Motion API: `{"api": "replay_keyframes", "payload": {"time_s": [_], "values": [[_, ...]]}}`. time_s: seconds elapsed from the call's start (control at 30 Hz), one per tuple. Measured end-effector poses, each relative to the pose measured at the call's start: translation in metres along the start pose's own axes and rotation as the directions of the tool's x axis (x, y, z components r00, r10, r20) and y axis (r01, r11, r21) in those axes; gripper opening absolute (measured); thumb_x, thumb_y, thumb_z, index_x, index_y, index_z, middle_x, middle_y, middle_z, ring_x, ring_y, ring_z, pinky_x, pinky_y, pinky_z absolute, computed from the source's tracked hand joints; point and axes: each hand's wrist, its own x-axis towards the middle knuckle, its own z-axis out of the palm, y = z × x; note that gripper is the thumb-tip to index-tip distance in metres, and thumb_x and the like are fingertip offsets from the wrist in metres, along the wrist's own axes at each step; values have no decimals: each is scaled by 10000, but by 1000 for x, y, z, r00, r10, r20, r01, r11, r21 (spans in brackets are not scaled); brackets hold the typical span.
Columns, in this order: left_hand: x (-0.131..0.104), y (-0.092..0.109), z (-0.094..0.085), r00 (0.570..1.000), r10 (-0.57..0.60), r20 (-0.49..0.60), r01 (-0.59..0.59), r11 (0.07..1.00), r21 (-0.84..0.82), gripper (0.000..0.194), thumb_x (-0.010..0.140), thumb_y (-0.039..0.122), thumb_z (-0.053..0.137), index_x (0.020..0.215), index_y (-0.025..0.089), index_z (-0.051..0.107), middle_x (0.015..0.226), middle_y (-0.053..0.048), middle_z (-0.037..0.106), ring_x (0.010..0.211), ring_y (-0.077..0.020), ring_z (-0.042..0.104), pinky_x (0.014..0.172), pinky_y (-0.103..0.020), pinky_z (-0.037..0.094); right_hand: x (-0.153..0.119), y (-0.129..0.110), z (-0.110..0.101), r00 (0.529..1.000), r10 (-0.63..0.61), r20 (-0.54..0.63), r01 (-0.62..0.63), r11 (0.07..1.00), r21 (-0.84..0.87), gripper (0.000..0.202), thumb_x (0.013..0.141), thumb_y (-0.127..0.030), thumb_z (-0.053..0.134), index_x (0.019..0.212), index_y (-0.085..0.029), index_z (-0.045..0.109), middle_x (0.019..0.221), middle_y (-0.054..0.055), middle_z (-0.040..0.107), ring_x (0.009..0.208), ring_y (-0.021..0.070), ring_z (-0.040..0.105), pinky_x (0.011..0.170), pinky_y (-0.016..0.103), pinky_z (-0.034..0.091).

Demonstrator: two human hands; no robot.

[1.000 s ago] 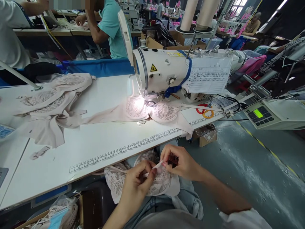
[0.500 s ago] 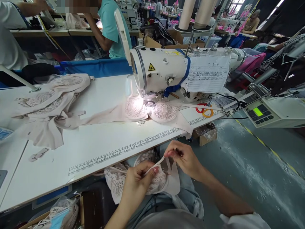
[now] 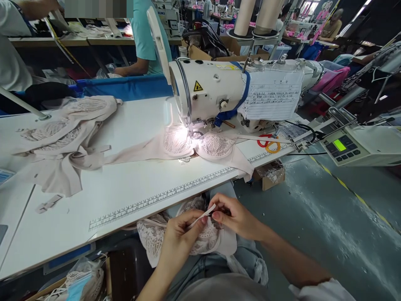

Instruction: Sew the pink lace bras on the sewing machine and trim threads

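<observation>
Over my lap, my left hand (image 3: 183,236) is closed, pinching a narrow pale pink strap (image 3: 209,210) between thumb and fingers. My right hand (image 3: 233,215) is closed at the strap's upper end, fingertips close to my left thumb. A small dark spot shows between the hands; I cannot make out what it is. Beneath them a pale pink lace bra (image 3: 153,240) lies bunched on my lap, partly covered by my hands. On the table, another pale pink bra (image 3: 216,146) lies with one cup under the needle of the lit sewing machine (image 3: 209,90).
A pile of similar bras (image 3: 72,138) lies on the left of the white table (image 3: 131,188), which has a printed ruler along its front edge. Scissors with red and orange handles (image 3: 272,146) lie at right, near a control box (image 3: 344,146). Co-workers sit beyond the machine.
My right hand has moved down and left, closer to my left hand, and the strap stretch between them is shorter. A co-worker's arm in a teal sleeve has lowered.
</observation>
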Motion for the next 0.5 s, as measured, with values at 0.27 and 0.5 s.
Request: {"api": "replay_keyframes", "payload": {"time_s": [0.27, 0.5], "values": [[2, -8, -1, 997, 74, 6, -74, 997, 24, 271, 851, 412, 696, 746, 163, 720, 605, 14, 462, 555, -99, 302, 492, -231, 225, 4, 4, 10, 995, -30, -92, 32, 999, 28, 379, 895, -540, 663, 911, -186, 528, 642, -54, 510, 559, 101, 429, 535, 233, 322], [2, -1, -6, 992, -19, -122, 15, 999, -32, 326, 815, 471, 725, 834, 147, 759, 580, 7, 526, 540, -102, 366, 496, -220, 269, -6, 16, 0, 977, -140, -160, 131, 989, -62, 456, 920, -638, 553, 832, -190, 552, 605, -68, 383, 505, 92, 296, 485, 236, 241]]}}
